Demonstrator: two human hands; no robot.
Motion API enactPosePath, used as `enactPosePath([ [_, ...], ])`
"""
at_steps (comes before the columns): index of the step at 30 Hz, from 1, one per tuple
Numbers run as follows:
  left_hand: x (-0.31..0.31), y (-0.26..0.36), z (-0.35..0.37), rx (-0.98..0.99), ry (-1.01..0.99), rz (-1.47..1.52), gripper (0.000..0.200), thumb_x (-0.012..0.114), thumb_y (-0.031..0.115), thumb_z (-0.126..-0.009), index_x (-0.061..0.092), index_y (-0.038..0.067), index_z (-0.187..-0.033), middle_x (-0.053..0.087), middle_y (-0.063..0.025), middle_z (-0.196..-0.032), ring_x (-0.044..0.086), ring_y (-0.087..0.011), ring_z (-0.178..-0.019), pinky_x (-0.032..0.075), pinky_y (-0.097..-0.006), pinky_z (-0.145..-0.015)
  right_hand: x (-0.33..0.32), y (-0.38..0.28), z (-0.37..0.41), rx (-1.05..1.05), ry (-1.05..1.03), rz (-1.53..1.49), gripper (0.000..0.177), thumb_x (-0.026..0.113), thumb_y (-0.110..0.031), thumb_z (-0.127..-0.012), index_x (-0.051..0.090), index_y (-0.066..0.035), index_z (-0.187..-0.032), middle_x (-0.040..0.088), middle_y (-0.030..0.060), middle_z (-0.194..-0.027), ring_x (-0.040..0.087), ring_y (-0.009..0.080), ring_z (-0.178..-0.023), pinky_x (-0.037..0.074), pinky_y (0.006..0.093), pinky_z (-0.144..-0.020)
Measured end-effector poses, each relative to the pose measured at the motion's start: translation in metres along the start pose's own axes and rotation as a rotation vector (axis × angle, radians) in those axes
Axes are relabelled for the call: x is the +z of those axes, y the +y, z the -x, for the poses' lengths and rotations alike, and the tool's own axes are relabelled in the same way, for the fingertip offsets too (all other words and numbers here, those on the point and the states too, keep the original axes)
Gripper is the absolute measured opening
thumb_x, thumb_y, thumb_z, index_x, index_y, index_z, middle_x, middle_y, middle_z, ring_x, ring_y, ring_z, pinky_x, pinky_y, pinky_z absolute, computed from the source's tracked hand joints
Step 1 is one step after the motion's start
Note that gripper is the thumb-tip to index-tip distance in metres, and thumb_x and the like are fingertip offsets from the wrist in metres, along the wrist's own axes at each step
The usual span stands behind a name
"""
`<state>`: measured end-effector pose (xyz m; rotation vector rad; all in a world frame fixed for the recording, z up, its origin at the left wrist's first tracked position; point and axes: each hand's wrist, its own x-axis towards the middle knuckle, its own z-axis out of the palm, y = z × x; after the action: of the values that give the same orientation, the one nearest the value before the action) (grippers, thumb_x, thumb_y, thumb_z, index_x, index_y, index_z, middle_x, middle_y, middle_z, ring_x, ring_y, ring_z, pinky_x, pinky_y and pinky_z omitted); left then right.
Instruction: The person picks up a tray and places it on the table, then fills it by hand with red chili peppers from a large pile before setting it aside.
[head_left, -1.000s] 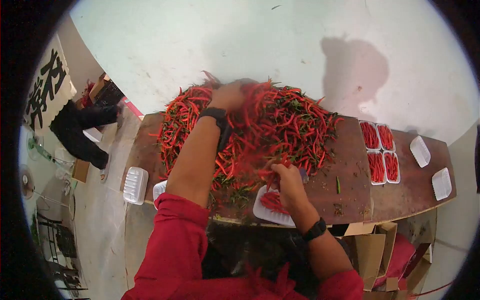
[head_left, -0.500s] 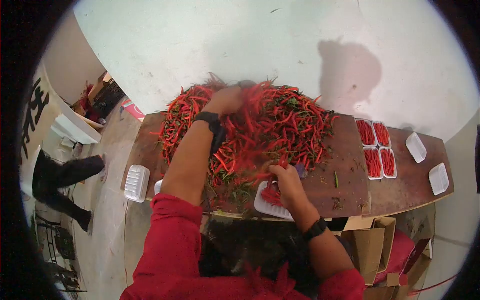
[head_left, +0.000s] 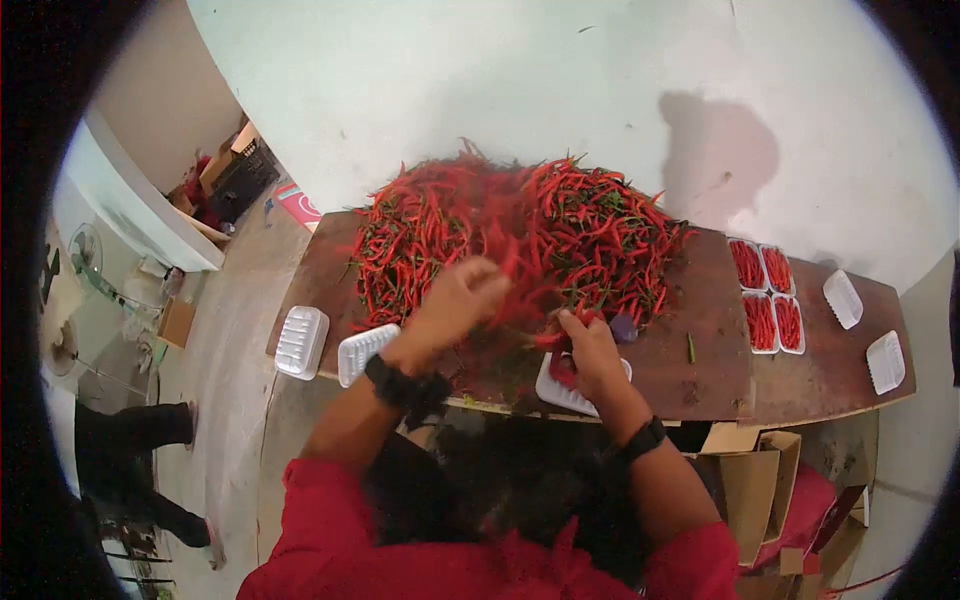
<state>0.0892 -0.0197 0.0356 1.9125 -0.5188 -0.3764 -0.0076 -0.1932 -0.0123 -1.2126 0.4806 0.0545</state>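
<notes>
A big heap of red chili peppers (head_left: 600, 230), mixed with green stems, covers the middle of the brown table. My left hand (head_left: 455, 305) is over the heap's near edge, fingers curled, with blurred red chili peppers (head_left: 511, 262) at its fingertips. Close by on the right, my right hand (head_left: 594, 358) is closed around a few red chili peppers (head_left: 550, 340). Below it lies a white plastic tray (head_left: 566, 398) at the table's front edge, partly covered by that hand, with some red chili peppers inside.
Several filled trays (head_left: 760, 323) stand together on the right, with white trays (head_left: 885, 361) beyond them. Two more white trays (head_left: 301, 343) lie on the left edge. A purple object (head_left: 624, 328) touches the heap. Cardboard boxes (head_left: 750, 495) stand below; a person's legs (head_left: 135, 430) show left.
My left hand has drawn back from the far part of the heap toward me. My right hand stays over the tray. The view has shifted slightly, uncovering another white tray on the left.
</notes>
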Motion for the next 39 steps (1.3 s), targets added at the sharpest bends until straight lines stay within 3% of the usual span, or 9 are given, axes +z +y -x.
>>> enactPosePath([
  [8,0.048,-0.046,0.05,0.025,-0.147,-0.071,0.021,0.06,0.02,-0.084,0.059,0.001,-0.091,0.059,-0.0025,-0.077,0.053,-0.0091,-0.072,0.045,-0.027,-0.065,0.0,0.04,0.009,0.04,-0.096,0.035,0.019,0.054,-0.025,-0.09,0.058,-0.007,-0.093,0.058,0.0013,-0.077,0.054,0.0095,-0.057,0.041,0.0244,-0.046],
  [15,0.035,-0.042,0.044,0.203,-0.36,-0.12,0.021,0.057,0.017,-0.082,0.06,0.002,-0.095,0.064,-0.0075,-0.083,0.059,-0.015,-0.077,0.047,-0.0307,-0.07,0.001,0.029,0.033,-0.053,0.082,-0.126,0.018,0.056,-0.022,-0.088,0.058,-0.004,-0.09,0.059,0.0054,-0.075,0.06,0.0147,-0.061,0.052,0.0287,-0.055],
  [21,0.02,-0.03,-0.006,0.232,0.046,-0.888,0.025,0.059,0.016,-0.078,0.06,0.01,-0.102,0.063,-0.0124,-0.088,0.061,-0.032,-0.081,0.047,-0.0425,-0.067,-0.022,-0.002,0.042,-0.086,0.164,-0.282,0.025,0.051,-0.023,-0.09,0.055,0.002,-0.095,0.063,0.016,-0.083,0.065,0.0292,-0.069,0.056,0.0423,-0.059],
  [23,0.026,-0.032,-0.03,0.687,0.243,-1.027,0.025,0.057,0.018,-0.079,0.06,0.012,-0.103,0.06,-0.0108,-0.092,0.059,-0.0309,-0.086,0.046,-0.0459,-0.068,-0.026,-0.002,0.039,-0.098,0.128,-0.332,0.025,0.051,-0.023,-0.09,0.055,0.002,-0.095,0.063,0.0168,-0.082,0.065,0.0305,-0.07,0.057,0.0432,-0.06],
  [29,0.057,-0.04,-0.074,0.376,0.189,-1.183,0.025,0.056,0.019,-0.08,0.059,0.011,-0.103,0.059,-0.0122,-0.093,0.057,-0.0309,-0.089,0.046,-0.045,-0.075,-0.037,0.005,0.027,-0.044,0.073,-0.332,0.023,0.051,-0.022,-0.09,0.053,0.0,-0.096,0.062,0.0179,-0.085,0.064,0.0295,-0.067,0.057,0.0437,-0.059],
  [31,0.056,-0.047,-0.089,0.372,0.169,-1.066,0.027,0.056,0.019,-0.08,0.058,0.009,-0.104,0.06,-0.0133,-0.093,0.057,-0.0314,-0.09,0.046,-0.0453,-0.076,-0.035,-0.002,0.034,-0.041,0.094,-0.4,0.017,0.055,-0.022,-0.089,0.055,-0.005,-0.092,0.063,0.0094,-0.077,0.063,0.0197,-0.066,0.056,0.0361,-0.059],
  [33,0.051,-0.05,-0.092,0.365,0.155,-0.951,0.028,0.057,0.02,-0.08,0.057,0.007,-0.105,0.06,-0.0145,-0.093,0.057,-0.0318,-0.091,0.046,-0.0455,-0.077,-0.038,-0.005,0.035,-0.036,0.086,-0.383,0.017,0.056,-0.022,-0.089,0.055,-0.005,-0.092,0.063,0.0097,-0.078,0.063,0.0199,-0.066,0.056,0.0362,-0.06],
  [36,0.04,-0.032,-0.067,0.548,0.386,-0.705,0.025,0.057,0.016,-0.081,0.054,0.004,-0.103,0.061,-0.0144,-0.09,0.06,-0.0264,-0.089,0.047,-0.04,-0.075,-0.039,-0.008,0.037,-0.014,0.047,-0.38,0.017,0.056,-0.021,-0.089,0.056,-0.004,-0.091,0.064,0.0106,-0.079,0.064,0.0198,-0.067,0.056,0.036,-0.06],
  [39,0.042,-0.005,-0.026,0.337,0.234,-0.317,0.02,0.057,0.009,-0.081,0.053,0.003,-0.099,0.06,-0.0105,-0.09,0.061,-0.0196,-0.086,0.048,-0.0332,-0.073,-0.038,0.005,0.028,0.029,0.023,-0.389,0.018,0.057,-0.021,-0.088,0.057,-0.004,-0.09,0.064,0.011,-0.079,0.064,0.0189,-0.066,0.055,0.0347,-0.059],
])
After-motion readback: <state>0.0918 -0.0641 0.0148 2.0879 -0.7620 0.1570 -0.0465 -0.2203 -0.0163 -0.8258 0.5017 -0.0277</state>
